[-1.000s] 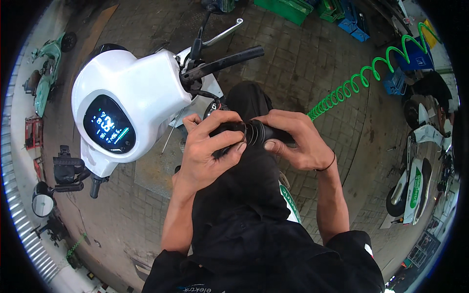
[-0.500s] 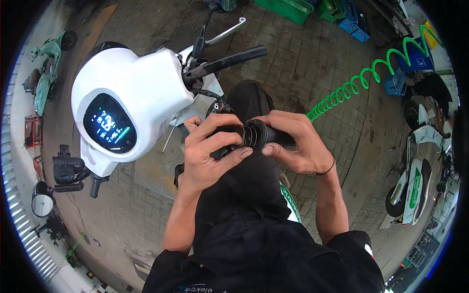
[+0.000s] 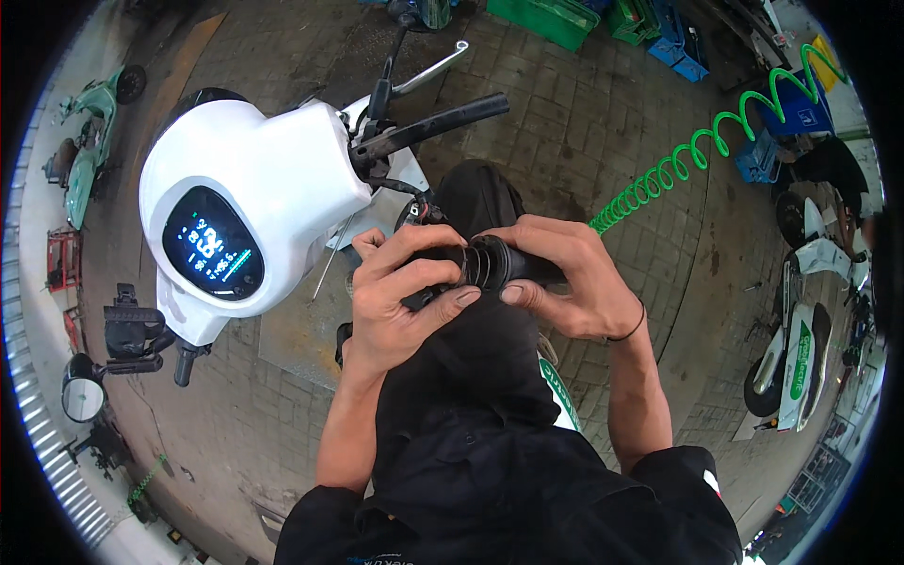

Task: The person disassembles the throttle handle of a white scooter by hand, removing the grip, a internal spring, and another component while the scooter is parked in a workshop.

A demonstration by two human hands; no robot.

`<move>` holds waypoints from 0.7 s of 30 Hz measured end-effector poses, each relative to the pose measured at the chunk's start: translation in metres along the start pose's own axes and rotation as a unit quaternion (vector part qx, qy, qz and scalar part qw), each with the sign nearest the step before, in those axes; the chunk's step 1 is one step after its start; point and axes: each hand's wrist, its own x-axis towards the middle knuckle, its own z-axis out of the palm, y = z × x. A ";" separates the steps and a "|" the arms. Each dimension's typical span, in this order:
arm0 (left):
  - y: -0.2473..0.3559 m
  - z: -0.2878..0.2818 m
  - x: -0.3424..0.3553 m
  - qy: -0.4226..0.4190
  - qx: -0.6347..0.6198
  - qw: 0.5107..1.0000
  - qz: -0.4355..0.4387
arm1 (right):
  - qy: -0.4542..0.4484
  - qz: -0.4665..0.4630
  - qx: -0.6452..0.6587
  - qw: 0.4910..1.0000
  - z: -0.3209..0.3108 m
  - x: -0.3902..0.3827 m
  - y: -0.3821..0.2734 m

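- Over the lap, two hands met on one black ribbed rubber grip [image 3: 490, 264], held level between them, right of one white scooter headset [image 3: 254, 198].
- Left hand [image 3: 400, 292] clenched the switch end; right hand [image 3: 565, 278] wrapped the outer end, steadying it.
- One green coiled hose [image 3: 697, 155] trailed behind.

The person wears a black short-sleeved shirt and black trousers; both forearms are bare. A thin black band circles the wrist just behind the right hand [image 3: 574, 282]. The left hand [image 3: 400, 292] carries nothing.
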 end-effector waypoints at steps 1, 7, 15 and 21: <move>0.000 0.000 -0.001 0.000 0.000 1.000 0.000 | 0.000 0.000 0.000 1.000 0.000 0.000 -0.001; 0.001 0.003 0.000 0.010 -0.004 1.000 -0.004 | 0.012 -0.013 -0.027 0.999 0.003 -0.001 -0.001; 0.001 0.007 0.000 0.031 -0.007 0.999 -0.019 | 0.005 0.030 -0.085 0.996 -0.002 -0.001 -0.016; -0.001 0.008 0.005 0.012 -0.051 0.997 -0.051 | 0.058 -0.034 -0.009 0.998 0.011 -0.003 -0.004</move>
